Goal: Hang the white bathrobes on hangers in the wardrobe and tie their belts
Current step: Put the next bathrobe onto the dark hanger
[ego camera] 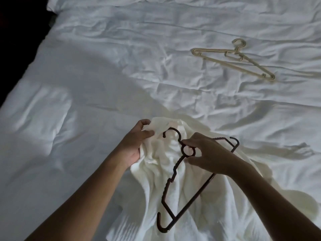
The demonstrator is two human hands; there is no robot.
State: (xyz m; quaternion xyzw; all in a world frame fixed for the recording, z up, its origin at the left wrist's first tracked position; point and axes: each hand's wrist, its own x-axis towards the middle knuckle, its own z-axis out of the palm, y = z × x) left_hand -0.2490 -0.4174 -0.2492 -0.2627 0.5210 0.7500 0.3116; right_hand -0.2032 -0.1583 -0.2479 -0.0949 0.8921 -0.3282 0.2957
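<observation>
A white bathrobe (189,197) lies bunched on the bed in front of me, its upper part lifted. My left hand (137,141) grips a fold of the robe near its top edge. My right hand (206,152) pinches a dark brown plastic hanger (171,185) at the ring just below its hook. The hanger rests tilted over the robe, its hook pointing up toward my left hand and one end hook near the bottom. No belt can be told apart from the folds.
A beige plastic hanger (236,58) lies flat on the wrinkled white bed sheet (104,58) at the upper right. The bed's left edge runs diagonally, with dark floor (17,40) beyond it at the upper left.
</observation>
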